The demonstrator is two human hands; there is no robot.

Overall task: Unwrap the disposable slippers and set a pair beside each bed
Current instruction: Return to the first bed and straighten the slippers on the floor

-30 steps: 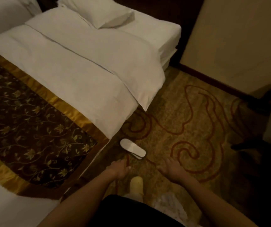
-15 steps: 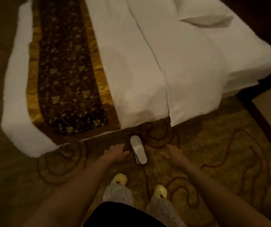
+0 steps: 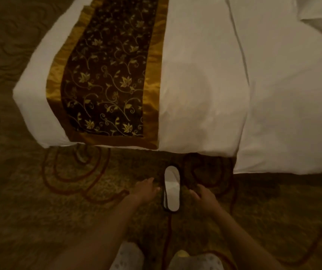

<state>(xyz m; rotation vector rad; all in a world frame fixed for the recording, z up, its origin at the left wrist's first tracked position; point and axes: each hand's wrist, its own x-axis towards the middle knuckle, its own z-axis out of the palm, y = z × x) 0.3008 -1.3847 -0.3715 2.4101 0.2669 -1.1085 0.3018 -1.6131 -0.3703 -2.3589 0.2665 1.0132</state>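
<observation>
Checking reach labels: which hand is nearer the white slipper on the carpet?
Left, narrowly. The left hand is just left of the white slipper, fingertips almost at its edge; the right hand is to its right with a wider gap. Neither touches it.

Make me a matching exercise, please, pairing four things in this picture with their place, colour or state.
Things:
1 slipper
2 bed runner
3 left hand
4 right hand

Descriptions:
A dark floral with a gold border
B open, right of the slipper
C white, on the carpet beside the bed
D open, left of the slipper

Pairs: 1-C; 2-A; 3-D; 4-B
</observation>
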